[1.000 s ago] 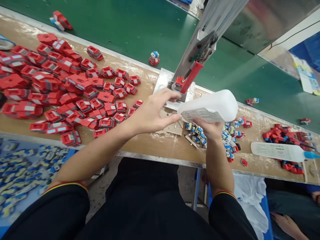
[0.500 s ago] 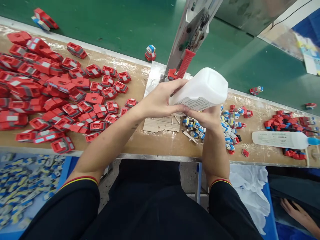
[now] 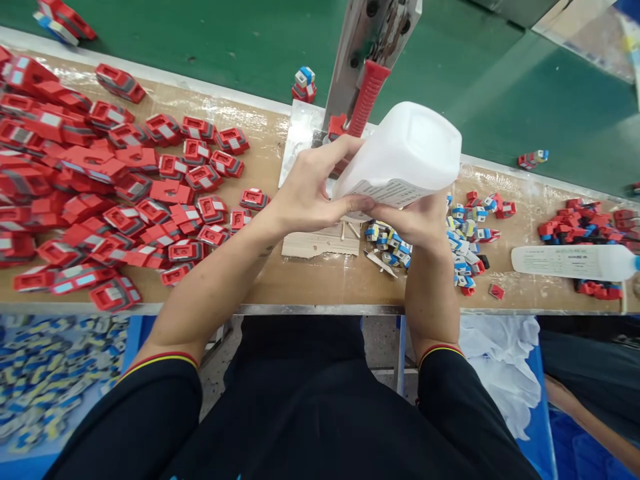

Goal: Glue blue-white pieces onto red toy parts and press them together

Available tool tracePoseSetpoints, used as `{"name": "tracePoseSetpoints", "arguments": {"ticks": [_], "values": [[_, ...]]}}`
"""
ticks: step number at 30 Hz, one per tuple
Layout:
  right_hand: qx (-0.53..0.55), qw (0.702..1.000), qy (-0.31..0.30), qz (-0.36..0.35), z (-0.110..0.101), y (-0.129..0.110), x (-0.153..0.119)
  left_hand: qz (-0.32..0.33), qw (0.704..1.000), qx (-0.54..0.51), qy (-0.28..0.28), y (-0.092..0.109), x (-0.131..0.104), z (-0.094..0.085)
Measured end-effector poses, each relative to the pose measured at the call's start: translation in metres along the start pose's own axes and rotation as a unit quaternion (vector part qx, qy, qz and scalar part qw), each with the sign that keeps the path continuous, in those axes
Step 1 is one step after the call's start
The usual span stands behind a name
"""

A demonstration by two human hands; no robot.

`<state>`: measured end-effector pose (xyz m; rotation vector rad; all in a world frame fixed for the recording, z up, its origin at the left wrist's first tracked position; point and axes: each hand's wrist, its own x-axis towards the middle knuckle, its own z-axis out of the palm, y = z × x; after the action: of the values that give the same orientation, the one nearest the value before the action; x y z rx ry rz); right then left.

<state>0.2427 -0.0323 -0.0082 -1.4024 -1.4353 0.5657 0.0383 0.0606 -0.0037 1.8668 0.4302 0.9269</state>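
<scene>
A white plastic bottle [image 3: 405, 150] with a printed label is held tilted over the bench, its base turned up toward me. Both hands are closed around it. My left hand [image 3: 320, 183] grips the neck end, which its fingers hide. My right hand [image 3: 413, 217] holds the label side from below, thumb near the left thumb. Just beneath lie a cardboard piece [image 3: 320, 241] with small sticks on it and a cluster of blue-and-white toy parts [image 3: 393, 247]. A craft knife [image 3: 380, 262] rests beside them.
Behind the bottle stands a metal press with a red handle [image 3: 367, 97]. Red toy car bodies [image 3: 125, 220] are heaped at left. Another white bottle [image 3: 570, 261] lies at right. Past the bench runs a green surface [image 3: 225, 47]. A co-worker's arm [image 3: 590, 420] shows at lower right.
The bottle looks slightly larger and sits a little higher in view, still in both hands. My view has shifted a little. The co-worker's hand has dropped out of sight.
</scene>
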Motion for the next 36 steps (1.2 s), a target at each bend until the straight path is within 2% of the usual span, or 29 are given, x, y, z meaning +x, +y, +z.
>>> {"name": "tracePoseSetpoints", "arguments": {"ticks": [5, 19, 31, 36], "values": [[-0.005, 1.0, -0.006, -0.001, 0.001, -0.003, 0.001, -0.022, 1.0, -0.001, 0.013, 0.001, 0.0, 0.001], [-0.008, 1.0, 0.005, 0.022, 0.003, -0.005, 0.0, 0.006, 1.0, 0.016, -0.003, 0.001, 0.0, 0.004], [-0.044, 0.997, -0.032, -0.045, -0.001, -0.006, 0.002, 0.08, 0.996, 0.02, 0.029, -0.014, 0.001, 0.008], [-0.05, 0.997, -0.035, -0.056, -0.002, -0.002, 0.001, 0.09, 0.995, 0.031, 0.034, -0.016, 0.0, 0.008]]}}
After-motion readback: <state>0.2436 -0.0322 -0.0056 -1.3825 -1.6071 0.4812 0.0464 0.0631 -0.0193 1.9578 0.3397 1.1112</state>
